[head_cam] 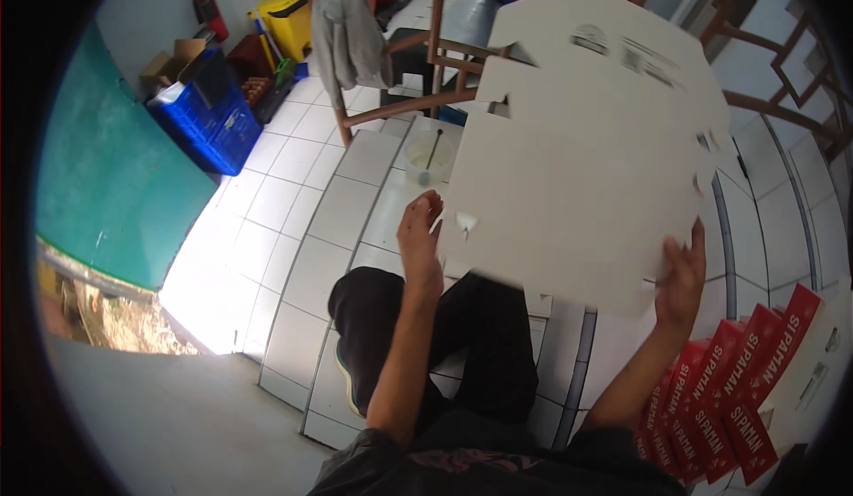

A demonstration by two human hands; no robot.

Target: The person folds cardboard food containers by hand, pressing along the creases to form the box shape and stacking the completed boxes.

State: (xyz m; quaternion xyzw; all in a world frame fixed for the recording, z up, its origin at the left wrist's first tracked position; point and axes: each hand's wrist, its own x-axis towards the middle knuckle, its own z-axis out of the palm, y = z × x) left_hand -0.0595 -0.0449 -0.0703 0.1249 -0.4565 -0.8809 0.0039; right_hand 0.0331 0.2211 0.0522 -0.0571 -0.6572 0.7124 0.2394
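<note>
A large flat die-cut cardboard sheet [573, 183] is held up in front of me, pale side showing. It has notched edges, small cut-outs and printed marks near its far end. My right hand [681, 283] is at its near right edge, slightly blurred, with the thumb over the sheet and the fingers along the rim. My left hand [421, 243] is at the left edge, fingers curled; whether it grips the sheet is unclear. Beyond that hand, a translucent plastic tub [426, 159] on the tiled step holds pale contents and a dark-handled stick.
Red printed cartons [713, 389] are stacked in a row at my right, beside a pale cardboard piece [806, 369]. A wooden chair frame [400, 100] with a grey cloth [350, 36] stands ahead. Blue crates [213, 123], a yellow bin [286, 20] and a green door [120, 183] are left.
</note>
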